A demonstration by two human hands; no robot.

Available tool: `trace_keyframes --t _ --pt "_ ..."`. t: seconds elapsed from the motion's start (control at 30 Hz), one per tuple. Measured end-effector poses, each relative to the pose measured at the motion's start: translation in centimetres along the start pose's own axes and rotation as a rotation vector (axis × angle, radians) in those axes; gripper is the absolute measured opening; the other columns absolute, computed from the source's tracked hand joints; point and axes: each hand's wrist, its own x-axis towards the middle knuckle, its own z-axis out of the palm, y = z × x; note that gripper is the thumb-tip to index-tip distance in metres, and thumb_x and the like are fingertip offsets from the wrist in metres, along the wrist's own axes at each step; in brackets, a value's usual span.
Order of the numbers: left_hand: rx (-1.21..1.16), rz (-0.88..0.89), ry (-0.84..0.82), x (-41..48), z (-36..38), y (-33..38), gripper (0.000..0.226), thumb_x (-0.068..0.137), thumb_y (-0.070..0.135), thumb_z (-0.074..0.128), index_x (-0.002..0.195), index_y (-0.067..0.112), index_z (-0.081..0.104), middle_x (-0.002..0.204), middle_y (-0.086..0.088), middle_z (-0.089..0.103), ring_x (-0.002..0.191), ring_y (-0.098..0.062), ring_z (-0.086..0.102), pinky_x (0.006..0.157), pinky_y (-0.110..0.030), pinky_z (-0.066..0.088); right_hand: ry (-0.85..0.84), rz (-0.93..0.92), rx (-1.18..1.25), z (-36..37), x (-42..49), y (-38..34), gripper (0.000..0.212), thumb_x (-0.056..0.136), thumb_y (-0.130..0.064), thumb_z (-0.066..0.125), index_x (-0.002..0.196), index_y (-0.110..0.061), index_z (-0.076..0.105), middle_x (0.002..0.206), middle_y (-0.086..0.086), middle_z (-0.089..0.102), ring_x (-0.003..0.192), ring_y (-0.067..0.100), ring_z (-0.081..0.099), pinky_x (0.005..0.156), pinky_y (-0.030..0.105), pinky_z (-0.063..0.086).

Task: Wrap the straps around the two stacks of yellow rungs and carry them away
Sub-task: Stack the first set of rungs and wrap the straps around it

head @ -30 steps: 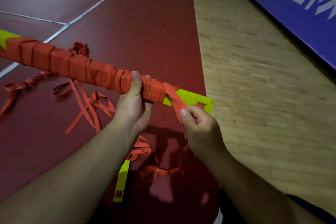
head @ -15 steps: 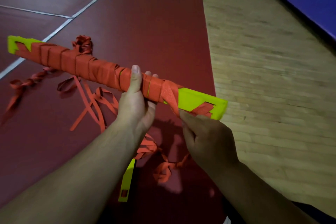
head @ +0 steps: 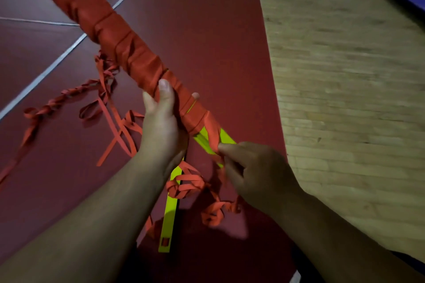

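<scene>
Left hand (head: 164,126) is clamped around the wrapped stack (head: 110,37), thumb on top, near its lower end. I'd guess that's so the orange turns can't slip or loosen while the tail end gets finished. Right hand (head: 255,172) is just below it, fingers pinching the strap (head: 212,131) where it crosses the bare yellow tip (head: 226,136), pulling it taut, probably to lay one more turn or tuck it in.

The stack is held up in the air, slanting up and away from the left hand, with almost the whole length already covered in orange.

Under the left hand, on the red floor (head: 207,30), there's a yellow rung (head: 169,218) with loose straps (head: 103,108) tangled around it and trailing off. It looks like the second stack, not wrapped yet.
</scene>
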Motion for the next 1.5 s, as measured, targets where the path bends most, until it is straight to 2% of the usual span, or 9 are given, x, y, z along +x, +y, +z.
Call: trace_keyframes --t 0.17,0.37,0.63,0.77,0.9,1.03,1.1,1.3,1.5 --pt "0.182 0.050 0.021 -0.2 0.6 -0.9 0.030 0.102 0.048 0.045 0.128 0.033 0.045 0.105 0.007 0.066 0.100 -0.019 0.070 0.095 -0.049 0.054 -0.110 0.160 0.198 0.1 -0.1 -0.2 0.034 0.085 -0.026 0.055 0.113 -0.020 0.073 0.099 0.000 0.077 0.089 0.019 0.071 0.074 0.036 0.056" --pt "0.229 -0.065 0.030 -0.3 0.5 -3.2 0.056 0.099 0.040 0.057 0.148 0.028 0.033 0.111 -0.002 0.069 0.110 -0.028 0.067 0.101 -0.057 0.050 -0.032 0.105 -0.096 0.3 -0.2 -1.2 0.035 0.077 -0.054 0.064 0.092 -0.022 0.065 0.088 -0.002 0.061 0.068 0.025 0.062 0.052 0.032 0.050" --pt "0.081 -0.367 0.078 0.0 0.2 -5.2 0.038 0.095 0.029 0.066 0.124 0.008 0.055 0.096 -0.011 0.070 0.087 -0.024 0.071 0.080 -0.046 0.060 -0.152 0.191 -0.198 1.0 -0.6 0.1 0.038 0.086 -0.043 0.064 0.118 -0.031 0.047 0.099 -0.002 0.059 0.085 0.029 0.063 0.067 0.039 0.052" --pt "0.033 -0.422 0.005 0.7 -0.6 -4.2 0.069 0.086 0.051 0.065 0.141 0.011 0.049 0.117 -0.014 0.065 0.105 -0.030 0.067 0.091 -0.047 0.057 -0.134 0.431 0.213 0.3 -0.1 1.6 0.033 0.076 -0.034 0.079 0.097 -0.030 0.054 0.083 -0.010 0.062 0.074 0.011 0.060 0.062 0.030 0.047" --pt "-0.013 -0.408 -0.160 0.9 -1.0 -2.9 0.035 0.086 0.047 0.065 0.104 0.015 0.065 0.087 -0.005 0.067 0.082 -0.018 0.066 0.088 -0.040 0.054 -0.160 0.500 0.754 -0.2 0.2 1.3 0.033 0.071 -0.021 0.085 0.089 -0.022 0.057 0.078 -0.009 0.056 0.068 0.004 0.053 0.063 0.022 0.047" --pt "-0.251 -0.485 -0.277 0.9 -1.4 -2.0 0.039 0.088 0.050 0.050 0.114 0.023 0.061 0.126 -0.015 0.067 0.117 -0.031 0.065 0.104 -0.056 0.046 -0.275 0.507 0.984 0.1 -0.1 1.1 0.030 0.072 -0.019 0.079 0.090 -0.016 0.056 0.080 -0.002 0.057 0.072 0.011 0.054 0.064 0.027 0.050" --pt "-0.241 -0.475 -0.291 1.2 -1.4 -1.6 0.044 0.088 0.051 0.051 0.108 0.014 0.066 0.114 -0.013 0.070 0.104 -0.028 0.069 0.100 -0.058 0.049 -0.317 0.566 1.031 -0.5 0.4 1.4 0.032 0.072 -0.017 0.081 0.092 -0.015 0.056 0.078 -0.003 0.060 0.071 0.010 0.057 0.063 0.026 0.052" --pt "0.195 -0.302 -0.104 0.8 -0.5 -2.7 0.054 0.083 0.048 0.065 0.122 0.015 0.047 0.093 -0.008 0.065 0.072 -0.020 0.067 0.067 -0.038 0.059 -0.526 0.405 0.147 -1.4 0.8 1.9 0.029 0.076 -0.043 0.081 0.096 -0.027 0.067 0.094 -0.010 0.071 0.091 0.008 0.066 0.081 0.034 0.054" --pt "0.355 -0.272 -0.067 1.0 -0.7 -3.4 0.054 0.092 0.047 0.063 0.130 0.018 0.037 0.091 -0.008 0.064 0.066 -0.020 0.066 0.061 -0.035 0.059 -0.624 0.404 0.201 -1.8 1.0 2.2 0.013 0.089 -0.035 0.071 0.088 -0.024 0.064 0.069 -0.009 0.066 0.064 0.001 0.063 0.060 0.024 0.046"
